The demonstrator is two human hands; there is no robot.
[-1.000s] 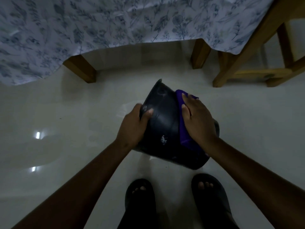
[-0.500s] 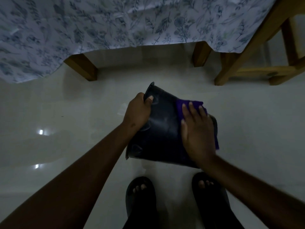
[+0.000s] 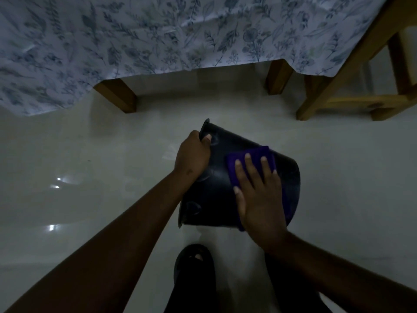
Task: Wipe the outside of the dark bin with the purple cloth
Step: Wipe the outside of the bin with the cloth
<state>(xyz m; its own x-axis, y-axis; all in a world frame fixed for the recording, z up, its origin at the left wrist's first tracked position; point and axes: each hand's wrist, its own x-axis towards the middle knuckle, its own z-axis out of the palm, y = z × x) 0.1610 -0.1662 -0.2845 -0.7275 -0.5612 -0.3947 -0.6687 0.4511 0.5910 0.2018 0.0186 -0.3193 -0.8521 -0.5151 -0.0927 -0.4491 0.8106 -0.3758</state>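
Observation:
The dark bin (image 3: 216, 184) is held on its side above the pale floor, its rim pointing left and its base to the right. My left hand (image 3: 191, 154) grips the rim at the upper left, thumb on the outer wall. My right hand (image 3: 259, 195) lies flat with straight fingers on the purple cloth (image 3: 250, 154), pressing it against the bin's outer wall. Most of the cloth is hidden under that hand; a strip shows past the fingertips and along the palm's edges.
A table with a leaf-print cloth (image 3: 158, 37) and wooden legs (image 3: 117, 96) stands just beyond the bin. A wooden chair frame (image 3: 338, 96) is at the right. My foot in a dark sandal (image 3: 194, 265) is below the bin on the glossy floor (image 3: 90, 166).
The bin has turned so its rim faces further left. My right hand slid with the cloth from the bin's right side onto the upward-facing wall. My left hand kept its hold on the rim.

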